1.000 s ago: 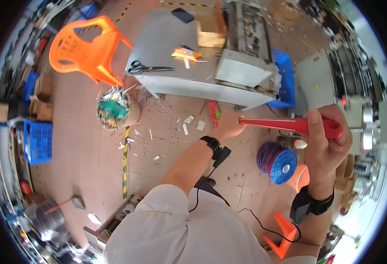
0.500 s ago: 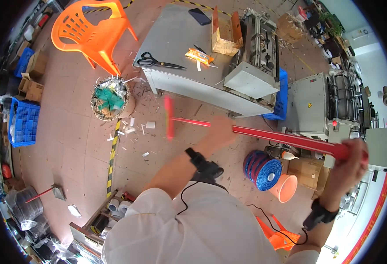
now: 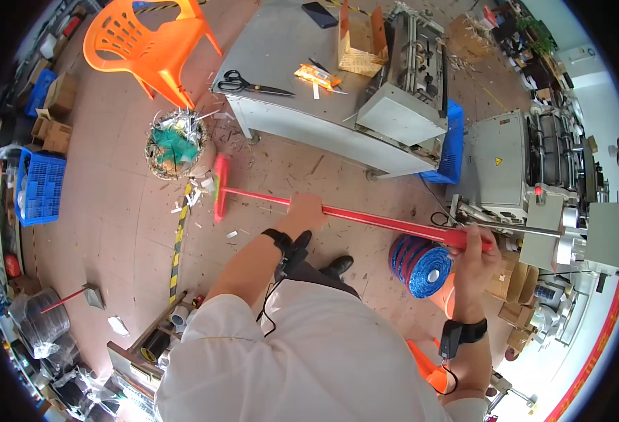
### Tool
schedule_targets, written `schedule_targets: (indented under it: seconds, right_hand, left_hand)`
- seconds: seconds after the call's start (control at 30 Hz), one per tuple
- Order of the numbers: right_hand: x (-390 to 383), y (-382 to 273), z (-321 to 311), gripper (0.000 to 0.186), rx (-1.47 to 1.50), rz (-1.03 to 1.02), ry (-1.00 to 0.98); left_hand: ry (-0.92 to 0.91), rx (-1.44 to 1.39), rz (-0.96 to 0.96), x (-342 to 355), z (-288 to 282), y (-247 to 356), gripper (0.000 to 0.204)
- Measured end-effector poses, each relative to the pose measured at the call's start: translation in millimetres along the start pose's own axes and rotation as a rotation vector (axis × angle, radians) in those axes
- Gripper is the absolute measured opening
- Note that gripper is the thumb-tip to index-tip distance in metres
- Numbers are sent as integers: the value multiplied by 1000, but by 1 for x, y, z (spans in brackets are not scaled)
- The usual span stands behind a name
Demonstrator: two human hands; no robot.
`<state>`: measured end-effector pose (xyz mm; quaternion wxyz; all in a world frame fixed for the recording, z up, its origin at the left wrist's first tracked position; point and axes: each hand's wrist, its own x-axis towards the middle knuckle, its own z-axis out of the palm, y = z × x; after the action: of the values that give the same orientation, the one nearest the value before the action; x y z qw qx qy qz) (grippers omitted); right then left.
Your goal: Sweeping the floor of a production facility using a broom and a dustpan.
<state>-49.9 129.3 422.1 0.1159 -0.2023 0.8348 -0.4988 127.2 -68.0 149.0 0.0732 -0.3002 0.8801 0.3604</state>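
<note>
A red long-handled broom [image 3: 387,219] runs across in front of me, its red head [image 3: 221,188] down at the floor on the left. Partway along the handle, my left hand [image 3: 305,211] is closed round it. My right hand [image 3: 475,257] grips the thick far end of the handle on the right. White paper scraps [image 3: 192,195] lie just left of the broom head, and small dark bits are strewn over the floor round it. Behind the head stands a round bin [image 3: 207,160] heaped with green and silvery waste.
A grey table [image 3: 281,60] holds scissors [image 3: 253,86], a phone, an open carton and a machine. An orange chair [image 3: 147,49] stands far left. Blue rolls [image 3: 425,271] and an orange bucket sit near my right hand. Yellow-black tape [image 3: 175,260] marks the floor.
The broom has moved left, and its head now lies against the paper scraps near the bin. Both my hands have shifted left with the handle, still gripping it.
</note>
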Motion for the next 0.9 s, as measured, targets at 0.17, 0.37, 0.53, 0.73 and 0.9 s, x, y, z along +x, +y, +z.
schedule_targets:
  seconds: [0.17,0.37,0.53,0.73,0.9]
  right_hand:
    - [-12,-38,-83,24,212,-316,35]
    - [-47,11,-126,30,8,-638,-136]
    - [-106,108,-81,24,106,-277,-350]
    - [-118,143,-149,20,79,17,-490]
    - [-129,122,-285,20,108,-342,-117]
  left_hand:
    - [16,26,149,-34,8,84,25]
    - [11,-186,247,-75,84,96,28]
    - [-146,69,-5,-135,121,10,28]
    - [-333,433,-103,-135,136,40,26]
    - [-185,204,406,-106,142,185,26]
